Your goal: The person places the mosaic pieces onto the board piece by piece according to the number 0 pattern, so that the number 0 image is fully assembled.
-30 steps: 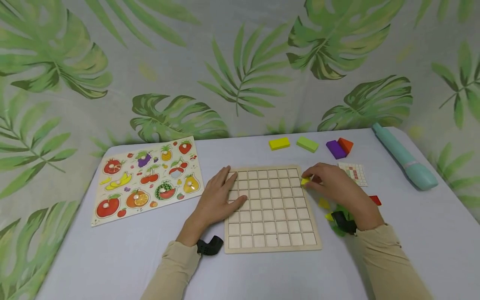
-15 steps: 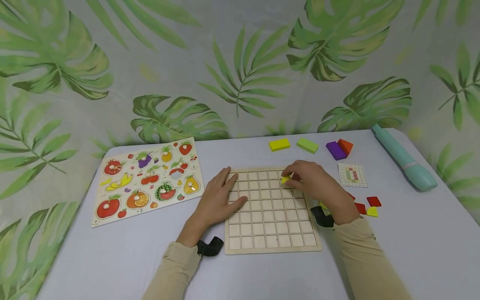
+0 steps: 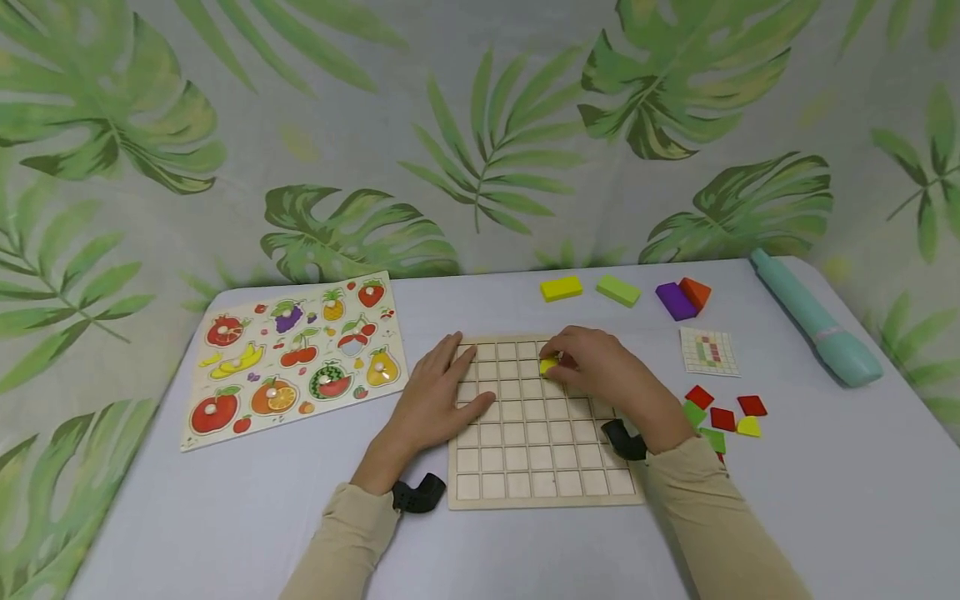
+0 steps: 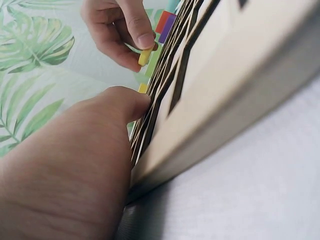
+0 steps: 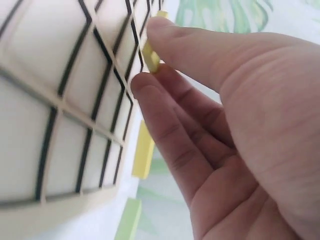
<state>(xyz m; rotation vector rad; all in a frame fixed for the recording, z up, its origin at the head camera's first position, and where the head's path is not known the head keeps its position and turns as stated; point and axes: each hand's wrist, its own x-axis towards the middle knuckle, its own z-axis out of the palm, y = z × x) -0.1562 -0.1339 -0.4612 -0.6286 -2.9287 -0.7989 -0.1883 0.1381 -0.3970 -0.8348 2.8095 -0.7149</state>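
A wooden grid board [image 3: 517, 435] with square cells lies flat in front of me. My left hand [image 3: 429, 400] rests along its left edge, fingers extended and thumb over the cells. Above the upper part of the grid, my right hand [image 3: 603, 371] pinches a small yellow tile [image 3: 548, 367] between thumb and fingers. In the left wrist view the same yellow tile [image 4: 144, 56] appears held off the board's surface. The right wrist view shows the tile [image 5: 151, 57] at the fingertips, close to the grid; whether it touches is unclear.
Red, green and yellow tiles [image 3: 723, 419] lie right of the board, below a small pattern card [image 3: 708, 352]. Yellow [image 3: 561, 288], green [image 3: 618, 290], purple [image 3: 676, 301] and orange [image 3: 696, 293] blocks stand behind. A fruit puzzle [image 3: 258, 333] is left; a teal bottle-shaped object [image 3: 817, 321] is far right.
My right hand has moved left from the board's right edge to over its upper cells, carrying the yellow tile. Loose tiles at right have come into view. My left hand has stayed put.
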